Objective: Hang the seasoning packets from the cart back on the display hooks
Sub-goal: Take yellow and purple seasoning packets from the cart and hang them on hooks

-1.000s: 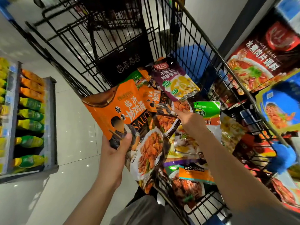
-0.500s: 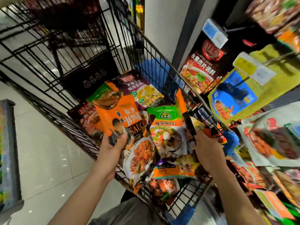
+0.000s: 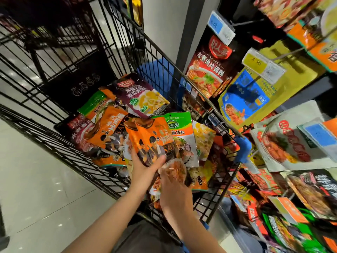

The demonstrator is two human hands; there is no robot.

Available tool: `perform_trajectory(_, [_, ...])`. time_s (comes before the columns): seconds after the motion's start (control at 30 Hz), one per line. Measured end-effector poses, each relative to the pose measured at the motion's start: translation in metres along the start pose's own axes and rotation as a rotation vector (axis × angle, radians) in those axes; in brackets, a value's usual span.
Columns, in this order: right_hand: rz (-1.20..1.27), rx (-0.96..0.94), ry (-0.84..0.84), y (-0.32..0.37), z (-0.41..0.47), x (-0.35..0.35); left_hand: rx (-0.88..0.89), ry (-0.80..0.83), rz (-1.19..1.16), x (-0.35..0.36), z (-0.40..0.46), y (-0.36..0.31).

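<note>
- Orange sauce packet (image 3: 155, 141) held upright above the pile inside the cart (image 3: 184, 84), near the cart's close end; dark figures and the letters "SAU" printed on its front
- Gripped at its lower edge by the left hand (image 3: 144, 172), thumb laid across the front, fingers hidden behind; a narrow, closed hold on that packet
- Right hand (image 3: 175, 189) just right of the left hand and touching it, low over the cart's near end; fingers blurred, reaching at a packet showing red-orange food (image 3: 175, 170); cannot tell whether anything is pinched
- Green-topped packet (image 3: 179, 125) directly behind the orange sauce packet, partly covered by it; a yellowish packet (image 3: 204, 139) beside that, nearer the cart's right wall
- Second orange packet (image 3: 109, 128) lying flat left of the held one, inside the cart; a dark red packet (image 3: 82, 130) beyond it against the cart's left wall
- Purple packet (image 3: 140, 95) tilted on top of the pile toward the cart's far end; a green and orange packet (image 3: 94, 105) just left of it
- Blue plastic corner guard (image 3: 242, 148) on the cart's right rim
- Display rack just right of the cart: a black and red packet (image 3: 209, 70) hanging nearest the cart's far right corner; a blue and yellow packet (image 3: 248, 99) next to it; a white packet with red food (image 3: 284, 143) lower, level with the corner guard
- Yellow price tag (image 3: 259, 64) and blue price tag (image 3: 218, 26) on hook ends above those hanging packets
- Pale glossy floor (image 3: 36, 179) left of the cart
</note>
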State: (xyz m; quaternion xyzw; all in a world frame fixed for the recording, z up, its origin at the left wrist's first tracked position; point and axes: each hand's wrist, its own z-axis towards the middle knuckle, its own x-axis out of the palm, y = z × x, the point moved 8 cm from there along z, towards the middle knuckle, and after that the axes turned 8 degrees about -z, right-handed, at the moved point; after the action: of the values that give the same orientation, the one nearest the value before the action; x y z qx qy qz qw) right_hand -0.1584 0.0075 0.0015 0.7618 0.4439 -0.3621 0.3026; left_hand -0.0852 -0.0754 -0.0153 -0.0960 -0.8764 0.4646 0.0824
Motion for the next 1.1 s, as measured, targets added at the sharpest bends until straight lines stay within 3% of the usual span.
perform_trajectory(0.17, [0.026,-0.063,-0.026,0.012,0.001,-0.007,0.044,-0.046,0.094,-0.011,0.015,0.002])
perform_trajectory(0.3, [0.35,-0.122,-0.08,-0.001,0.009,-0.019,0.019,-0.02,0.018,-0.023,0.037,-0.003])
perform_trajectory(0.43, [0.428,-0.076,-0.177,-0.031,0.046,-0.046,-0.023,-0.028,-0.069,-0.041,0.044,-0.004])
perform_trajectory(0.6, [0.393,-0.027,-0.193,-0.028,0.147,-0.08,-0.004,-0.168,-0.116,-0.084,0.045,-0.005])
perform_trajectory(0.67, [0.288,-0.096,-0.197,-0.008,0.195,-0.088,-0.026,-0.19,-0.133,-0.094,0.047,-0.001])
perform_trajectory(0.77, [0.209,-0.17,-0.168,0.026,0.259,-0.085,-0.013,-0.217,-0.147,-0.1,0.046,-0.003])
perform_trajectory(0.87, [0.11,-0.121,-0.202,0.042,0.309,-0.074,-0.028,-0.232,-0.18,-0.099,0.05,0.004])
perform_trajectory(1.1, [-0.017,-0.046,-0.144,0.036,0.335,-0.042,-0.136,-0.222,-0.226,-0.096,0.048,0.001])
